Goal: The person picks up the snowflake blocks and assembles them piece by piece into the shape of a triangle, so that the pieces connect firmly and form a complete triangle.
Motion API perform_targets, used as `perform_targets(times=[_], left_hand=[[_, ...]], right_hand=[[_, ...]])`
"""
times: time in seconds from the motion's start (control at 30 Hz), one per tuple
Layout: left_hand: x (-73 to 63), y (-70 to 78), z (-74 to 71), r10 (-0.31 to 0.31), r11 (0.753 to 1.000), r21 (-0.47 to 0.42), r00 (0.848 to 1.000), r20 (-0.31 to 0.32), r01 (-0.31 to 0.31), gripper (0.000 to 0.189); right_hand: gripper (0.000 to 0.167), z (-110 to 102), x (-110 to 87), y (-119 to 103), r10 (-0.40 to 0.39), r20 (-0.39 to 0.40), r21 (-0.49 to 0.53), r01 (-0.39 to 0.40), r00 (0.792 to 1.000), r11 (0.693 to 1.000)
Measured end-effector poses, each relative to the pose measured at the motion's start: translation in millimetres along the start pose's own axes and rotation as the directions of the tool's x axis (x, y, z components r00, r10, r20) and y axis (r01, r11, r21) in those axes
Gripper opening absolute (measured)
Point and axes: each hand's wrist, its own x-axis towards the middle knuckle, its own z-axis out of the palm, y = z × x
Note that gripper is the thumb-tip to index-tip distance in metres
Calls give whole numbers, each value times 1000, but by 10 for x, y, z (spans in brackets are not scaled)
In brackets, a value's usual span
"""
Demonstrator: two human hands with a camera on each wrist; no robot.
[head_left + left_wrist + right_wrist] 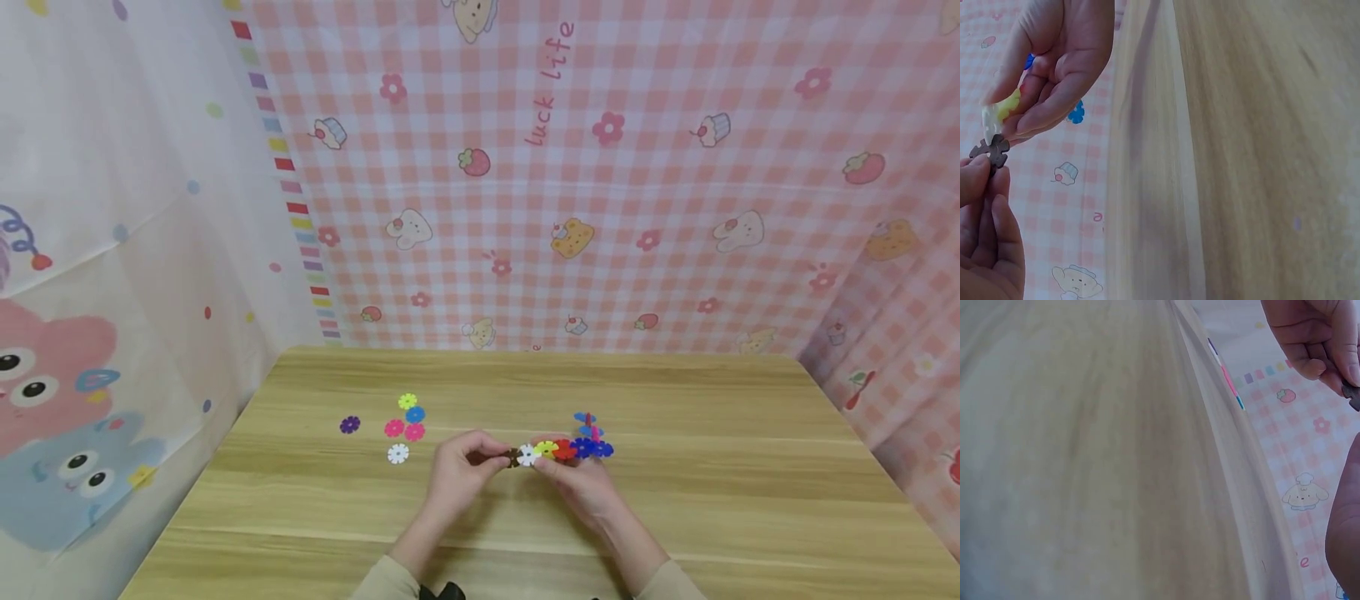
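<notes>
- While both hands are engaged, the chain of flower-shaped discs (564, 450) lies directly between and past their fingertips.
- Long axis: left to right, from the left hand across the front of the right. The right hand is nearer the bulk; the left has only the end.
- Left hand (467, 468): thumb and fingers pinching the brown disc (514, 457).
- Right hand (588, 487): pinching the chain near the white disc (527, 455) and yellow disc (547, 448).
- Brown meets white edge to edge in the gap between the hands; depth of the joint cannot be told.
- Beyond the right fingertips: dark blue discs (582, 448), with a pink and light-blue branch (590, 432) rising there.
- Left of and beyond the left hand, on the bench (300, 517): six loose discs, including a purple disc (349, 425) and loose white disc (398, 453).
- Writing: "luck life" (550, 83) on the checked cloth (525, 200) beyond both hands. No brand legible.
</notes>
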Motion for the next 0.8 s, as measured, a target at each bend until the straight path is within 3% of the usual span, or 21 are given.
perform_targets(times=[0.17,0.47,0.63,0.8], left_hand=[[7,-27,4,22,1000,-15,1000,21,-21,12],[46,-87,-41,37,999,10,990,135,-38,16],[51,-100,-47,-13,999,-41,980,199,21,21],[61,-96,-31,-65,985,-143,973,219,98,20]], right_hand=[[27,-9,-11,-22,16,-5,6,-16,1000,1000],[31,-22,5,-15,-14,45,-19,14,999,1000],[29,-6,8,-14,-27,44,-32,28,999,999],[29,3,12,-8,-40,58,-32,41,998,999]])
